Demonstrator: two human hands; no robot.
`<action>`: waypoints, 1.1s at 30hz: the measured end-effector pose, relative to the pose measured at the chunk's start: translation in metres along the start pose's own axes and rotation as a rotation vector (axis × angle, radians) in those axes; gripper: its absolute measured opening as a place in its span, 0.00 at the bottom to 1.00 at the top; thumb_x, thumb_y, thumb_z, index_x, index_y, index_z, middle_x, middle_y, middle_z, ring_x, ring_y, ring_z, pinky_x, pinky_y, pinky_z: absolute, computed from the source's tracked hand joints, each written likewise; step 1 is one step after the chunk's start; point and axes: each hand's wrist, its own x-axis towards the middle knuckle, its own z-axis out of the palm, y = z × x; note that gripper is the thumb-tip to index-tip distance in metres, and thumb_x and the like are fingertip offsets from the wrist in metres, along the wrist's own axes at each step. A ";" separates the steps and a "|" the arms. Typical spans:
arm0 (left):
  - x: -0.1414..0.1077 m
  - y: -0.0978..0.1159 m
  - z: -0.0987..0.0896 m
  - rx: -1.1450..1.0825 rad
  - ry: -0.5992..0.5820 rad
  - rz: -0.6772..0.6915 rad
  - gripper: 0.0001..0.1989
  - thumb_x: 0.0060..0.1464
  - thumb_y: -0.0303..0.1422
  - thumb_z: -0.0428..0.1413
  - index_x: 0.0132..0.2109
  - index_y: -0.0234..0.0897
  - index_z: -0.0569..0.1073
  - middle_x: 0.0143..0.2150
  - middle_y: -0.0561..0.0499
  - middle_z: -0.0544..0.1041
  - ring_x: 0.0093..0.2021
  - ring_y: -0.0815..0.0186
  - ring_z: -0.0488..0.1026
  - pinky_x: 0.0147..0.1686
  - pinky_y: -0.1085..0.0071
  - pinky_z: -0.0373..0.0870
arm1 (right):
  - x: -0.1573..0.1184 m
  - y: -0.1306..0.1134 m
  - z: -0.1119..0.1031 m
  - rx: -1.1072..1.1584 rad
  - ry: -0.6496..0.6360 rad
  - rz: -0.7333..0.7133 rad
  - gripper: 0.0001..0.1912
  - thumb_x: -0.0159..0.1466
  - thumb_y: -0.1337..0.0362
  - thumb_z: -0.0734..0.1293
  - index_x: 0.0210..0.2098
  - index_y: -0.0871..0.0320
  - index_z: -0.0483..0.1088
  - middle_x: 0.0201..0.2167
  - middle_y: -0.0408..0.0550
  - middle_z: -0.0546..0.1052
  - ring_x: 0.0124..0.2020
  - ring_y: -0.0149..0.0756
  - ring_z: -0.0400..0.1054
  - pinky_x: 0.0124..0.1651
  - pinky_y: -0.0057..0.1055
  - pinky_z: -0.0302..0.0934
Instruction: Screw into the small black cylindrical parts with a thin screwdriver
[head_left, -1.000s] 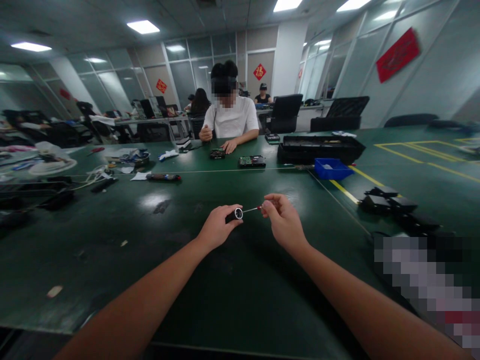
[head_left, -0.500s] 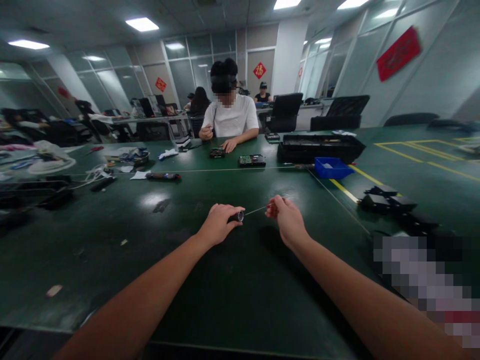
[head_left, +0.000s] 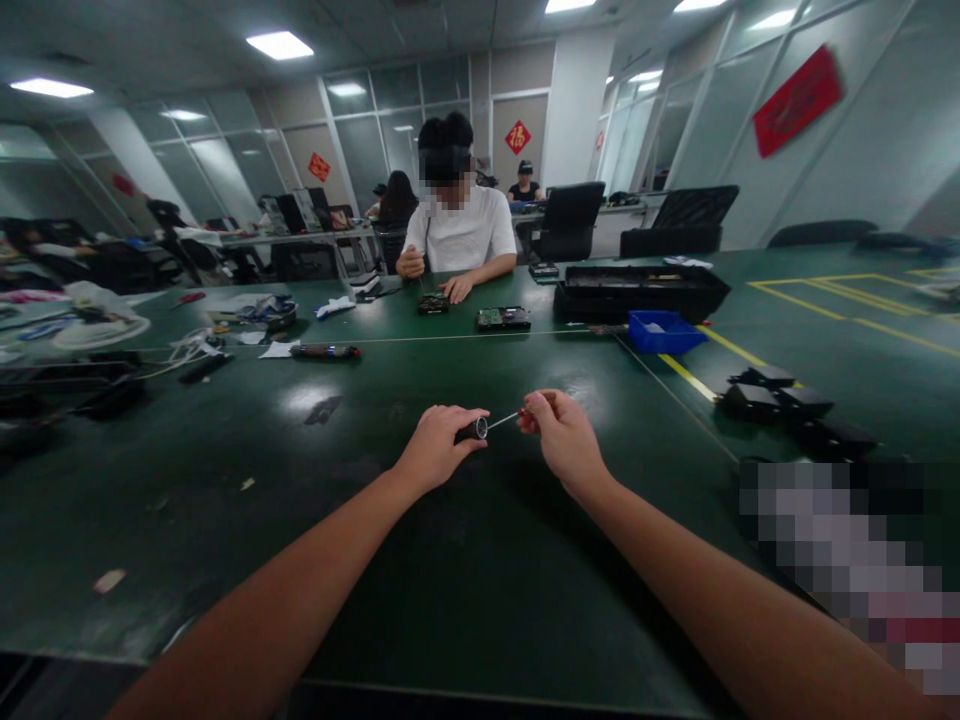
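My left hand (head_left: 433,447) is closed around a short dark cylinder (head_left: 472,431), thumb and fingers on its opposite sides. Its round, pale-rimmed end faces right, toward my other hand. Fingers of my right hand (head_left: 568,440) pinch a thin, pale rod (head_left: 503,419), which slants down to the left. The rod's far tip is at the rim of the cylinder; whether it enters cannot be told. Both hands are above the green table (head_left: 450,590). Most of the cylinder's body lies hidden behind my left fingers.
Across the table a person in a white shirt (head_left: 469,235) handles a small circuit-board device (head_left: 433,303). Another such device (head_left: 503,318) lies nearby. A blue bin (head_left: 665,332) and black tray (head_left: 641,295) stand back right, black blocks (head_left: 776,400) at right, cables (head_left: 187,350) at left.
My right hand has moved slightly left, nearer the cylinder, and less of the rod shows between the hands. My left hand has stayed in nearly the same place.
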 end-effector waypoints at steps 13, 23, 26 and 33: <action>0.000 -0.002 0.004 0.007 -0.007 0.020 0.21 0.58 0.34 0.63 0.59 0.45 0.75 0.50 0.48 0.78 0.51 0.57 0.72 0.56 0.56 0.63 | 0.008 0.013 0.001 -0.057 0.083 0.048 0.17 0.68 0.49 0.60 0.39 0.56 0.69 0.31 0.47 0.78 0.30 0.36 0.71 0.34 0.34 0.65; 0.001 0.001 0.001 -0.185 0.082 -0.125 0.17 0.58 0.33 0.62 0.55 0.40 0.75 0.52 0.47 0.77 0.53 0.57 0.73 0.55 0.60 0.68 | 0.005 -0.001 -0.009 -0.107 0.191 -0.030 0.16 0.69 0.49 0.59 0.39 0.55 0.69 0.32 0.48 0.77 0.33 0.39 0.71 0.36 0.36 0.64; 0.000 0.000 -0.002 -0.307 0.157 -0.202 0.18 0.59 0.33 0.59 0.56 0.40 0.72 0.53 0.46 0.76 0.53 0.58 0.73 0.56 0.60 0.67 | 0.003 -0.003 -0.011 -0.099 0.199 -0.058 0.16 0.70 0.50 0.59 0.41 0.54 0.69 0.33 0.48 0.76 0.34 0.39 0.71 0.39 0.38 0.65; -0.004 0.010 -0.015 -0.423 0.049 -0.284 0.18 0.64 0.44 0.53 0.54 0.40 0.70 0.43 0.47 0.77 0.41 0.61 0.74 0.41 0.64 0.71 | 0.001 -0.007 -0.010 -0.068 0.202 -0.078 0.15 0.71 0.51 0.59 0.42 0.55 0.68 0.35 0.49 0.76 0.36 0.39 0.71 0.41 0.38 0.66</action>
